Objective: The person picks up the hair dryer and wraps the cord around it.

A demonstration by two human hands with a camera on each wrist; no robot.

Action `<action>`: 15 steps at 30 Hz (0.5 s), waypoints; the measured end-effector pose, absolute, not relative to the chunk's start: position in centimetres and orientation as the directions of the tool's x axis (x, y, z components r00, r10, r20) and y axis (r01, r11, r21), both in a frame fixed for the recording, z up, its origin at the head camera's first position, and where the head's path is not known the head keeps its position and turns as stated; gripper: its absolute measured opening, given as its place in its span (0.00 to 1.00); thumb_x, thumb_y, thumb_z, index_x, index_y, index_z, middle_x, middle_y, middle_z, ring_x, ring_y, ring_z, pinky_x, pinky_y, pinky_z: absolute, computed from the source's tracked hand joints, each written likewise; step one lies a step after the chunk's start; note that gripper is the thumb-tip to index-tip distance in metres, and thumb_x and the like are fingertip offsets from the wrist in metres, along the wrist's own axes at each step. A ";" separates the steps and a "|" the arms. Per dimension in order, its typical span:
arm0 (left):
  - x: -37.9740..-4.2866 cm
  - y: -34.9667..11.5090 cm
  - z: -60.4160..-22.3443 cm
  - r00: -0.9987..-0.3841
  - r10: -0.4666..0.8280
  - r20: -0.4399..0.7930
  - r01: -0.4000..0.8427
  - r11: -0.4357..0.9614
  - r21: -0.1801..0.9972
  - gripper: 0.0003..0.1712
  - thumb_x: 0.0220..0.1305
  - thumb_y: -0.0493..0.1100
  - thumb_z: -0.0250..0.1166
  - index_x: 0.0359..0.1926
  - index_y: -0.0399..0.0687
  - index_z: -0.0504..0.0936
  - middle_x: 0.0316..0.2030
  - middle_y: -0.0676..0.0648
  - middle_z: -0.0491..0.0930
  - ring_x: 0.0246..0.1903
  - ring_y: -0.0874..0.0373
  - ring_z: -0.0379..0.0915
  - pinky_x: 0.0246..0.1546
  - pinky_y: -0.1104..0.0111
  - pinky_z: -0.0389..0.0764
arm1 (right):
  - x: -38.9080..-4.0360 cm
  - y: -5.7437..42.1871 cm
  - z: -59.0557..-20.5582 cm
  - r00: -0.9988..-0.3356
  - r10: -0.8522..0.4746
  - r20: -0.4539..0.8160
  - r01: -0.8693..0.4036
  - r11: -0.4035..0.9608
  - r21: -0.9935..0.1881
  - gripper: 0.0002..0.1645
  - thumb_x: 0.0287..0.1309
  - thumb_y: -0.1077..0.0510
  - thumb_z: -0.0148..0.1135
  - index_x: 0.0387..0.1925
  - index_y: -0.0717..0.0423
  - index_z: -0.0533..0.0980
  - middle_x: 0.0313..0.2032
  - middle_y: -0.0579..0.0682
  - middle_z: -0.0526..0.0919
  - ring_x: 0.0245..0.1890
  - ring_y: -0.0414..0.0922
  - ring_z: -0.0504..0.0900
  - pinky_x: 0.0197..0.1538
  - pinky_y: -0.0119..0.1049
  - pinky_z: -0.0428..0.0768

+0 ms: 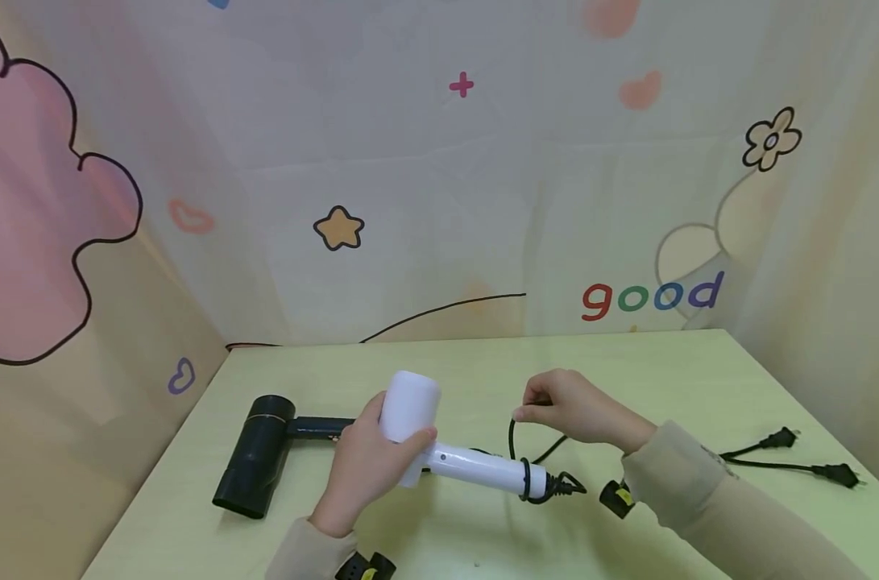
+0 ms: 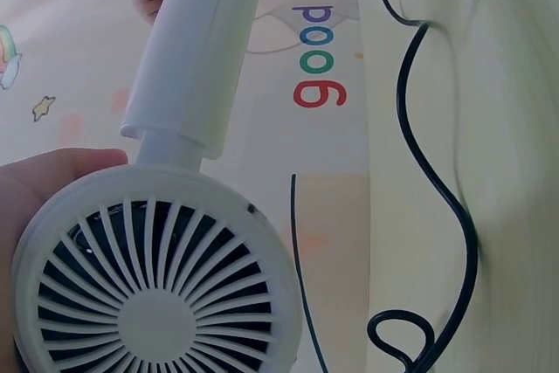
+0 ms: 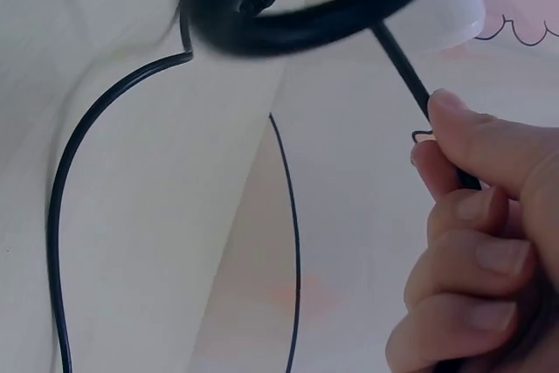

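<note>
My left hand (image 1: 374, 455) grips a white hair dryer (image 1: 483, 469) around its barrel, handle pointing right. In the left wrist view the dryer's slatted round intake grille (image 2: 157, 325) faces the camera. A black power cord (image 3: 406, 72) loops around the handle's end. Thumb and fingers of my right hand (image 1: 573, 407) pinch this cord above the table, to the right of the dryer. Left of my left hand lies a black hair dryer (image 1: 254, 455), its handle partly hidden behind that hand.
On the right of the pale green table (image 1: 483, 548) lie two black plugs, one (image 1: 780, 437) behind the other (image 1: 838, 474). A length of black cord (image 2: 406, 102) runs over the tabletop. A patterned curtain (image 1: 410, 161) hangs behind the table.
</note>
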State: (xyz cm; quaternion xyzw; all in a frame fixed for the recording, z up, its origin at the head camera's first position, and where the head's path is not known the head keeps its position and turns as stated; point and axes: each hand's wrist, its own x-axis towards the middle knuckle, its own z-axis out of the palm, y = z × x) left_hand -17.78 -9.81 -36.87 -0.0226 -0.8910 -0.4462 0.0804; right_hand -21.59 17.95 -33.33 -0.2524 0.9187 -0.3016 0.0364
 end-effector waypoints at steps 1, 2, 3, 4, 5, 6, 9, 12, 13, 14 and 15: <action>-17.8 -9.7 -36.9 -0.985 -0.031 0.171 0.117 0.609 0.784 0.40 0.48 0.59 0.71 0.60 0.48 0.69 0.41 0.43 0.81 0.32 0.53 0.78 0.24 0.66 0.78 | -21.4 17.9 -33.2 -0.872 -0.482 0.087 -0.441 0.695 -0.568 0.12 0.57 0.51 0.65 0.21 0.50 0.76 0.16 0.40 0.68 0.18 0.36 0.62 0.23 0.29 0.63; -17.7 -9.6 -37.0 -0.984 -0.030 0.176 0.121 0.617 0.778 0.40 0.48 0.59 0.71 0.60 0.48 0.70 0.41 0.43 0.81 0.32 0.53 0.78 0.24 0.67 0.78 | -21.2 17.9 -33.0 -0.873 -0.479 0.088 -0.441 0.700 -0.562 0.12 0.57 0.51 0.65 0.21 0.50 0.76 0.16 0.40 0.68 0.18 0.37 0.62 0.23 0.29 0.63; -17.7 -9.6 -37.0 -0.982 -0.029 0.184 0.126 0.624 0.771 0.40 0.48 0.59 0.71 0.59 0.48 0.70 0.40 0.43 0.81 0.32 0.53 0.78 0.24 0.67 0.78 | -21.0 17.9 -32.9 -0.875 -0.476 0.090 -0.440 0.704 -0.558 0.12 0.57 0.51 0.65 0.21 0.50 0.76 0.16 0.40 0.69 0.18 0.37 0.63 0.23 0.29 0.63; -17.7 -9.5 -37.0 -0.981 -0.030 0.193 0.131 0.632 0.764 0.40 0.48 0.59 0.71 0.59 0.48 0.70 0.40 0.44 0.81 0.32 0.54 0.78 0.24 0.67 0.78 | -20.9 17.9 -32.8 -0.876 -0.473 0.092 -0.440 0.706 -0.555 0.12 0.57 0.51 0.64 0.21 0.50 0.76 0.16 0.40 0.69 0.18 0.36 0.63 0.24 0.29 0.64; -17.7 -9.5 -37.0 -0.979 -0.030 0.202 0.137 0.638 0.758 0.40 0.48 0.59 0.71 0.59 0.48 0.70 0.39 0.44 0.81 0.32 0.54 0.78 0.24 0.67 0.78 | -20.7 17.9 -32.7 -0.877 -0.471 0.094 -0.440 0.708 -0.552 0.12 0.57 0.52 0.64 0.21 0.50 0.76 0.16 0.40 0.69 0.18 0.36 0.63 0.24 0.29 0.64; -17.6 -9.4 -37.0 -0.977 -0.030 0.212 0.143 0.645 0.751 0.40 0.48 0.59 0.71 0.59 0.48 0.70 0.39 0.44 0.81 0.31 0.54 0.78 0.24 0.67 0.78 | -20.6 17.9 -32.6 -0.878 -0.470 0.095 -0.440 0.710 -0.551 0.12 0.57 0.52 0.64 0.21 0.50 0.76 0.16 0.40 0.69 0.18 0.36 0.63 0.24 0.29 0.64; -17.6 -9.3 -37.1 -0.972 -0.034 0.231 0.153 0.657 0.738 0.40 0.48 0.59 0.71 0.59 0.47 0.70 0.38 0.43 0.81 0.31 0.54 0.78 0.23 0.67 0.77 | -20.1 17.9 -32.3 -0.880 -0.467 0.094 -0.436 0.711 -0.551 0.12 0.57 0.51 0.64 0.21 0.50 0.77 0.16 0.40 0.70 0.18 0.36 0.63 0.23 0.29 0.64; -17.6 -9.2 -37.1 -0.967 -0.039 0.250 0.161 0.668 0.727 0.40 0.49 0.59 0.70 0.59 0.46 0.69 0.38 0.43 0.82 0.30 0.54 0.79 0.23 0.67 0.77 | -19.6 17.8 -31.9 -0.882 -0.463 0.091 -0.430 0.710 -0.558 0.12 0.58 0.51 0.64 0.22 0.50 0.77 0.16 0.41 0.70 0.18 0.36 0.62 0.23 0.29 0.64; -17.6 -9.2 -37.2 -0.966 -0.040 0.256 0.164 0.670 0.724 0.40 0.49 0.59 0.70 0.59 0.45 0.69 0.37 0.43 0.82 0.29 0.54 0.79 0.23 0.67 0.77 | -19.5 17.8 -31.8 -0.883 -0.461 0.089 -0.427 0.709 -0.561 0.11 0.58 0.51 0.63 0.23 0.50 0.77 0.16 0.41 0.71 0.18 0.36 0.63 0.23 0.29 0.64; -17.6 -9.2 -37.2 -0.964 -0.041 0.263 0.168 0.672 0.721 0.40 0.49 0.58 0.70 0.59 0.45 0.69 0.37 0.43 0.82 0.29 0.54 0.79 0.23 0.67 0.77 | -19.3 17.8 -31.7 -0.886 -0.456 0.087 -0.421 0.710 -0.565 0.11 0.58 0.51 0.63 0.23 0.50 0.78 0.16 0.41 0.71 0.18 0.36 0.63 0.23 0.29 0.64; -17.6 -9.2 -37.2 -0.962 -0.043 0.268 0.169 0.675 0.718 0.40 0.49 0.58 0.70 0.59 0.44 0.69 0.37 0.42 0.82 0.29 0.54 0.79 0.22 0.67 0.77 | -19.1 17.8 -31.7 -0.887 -0.454 0.085 -0.417 0.708 -0.570 0.11 0.59 0.51 0.63 0.23 0.50 0.78 0.16 0.41 0.71 0.18 0.36 0.63 0.23 0.29 0.64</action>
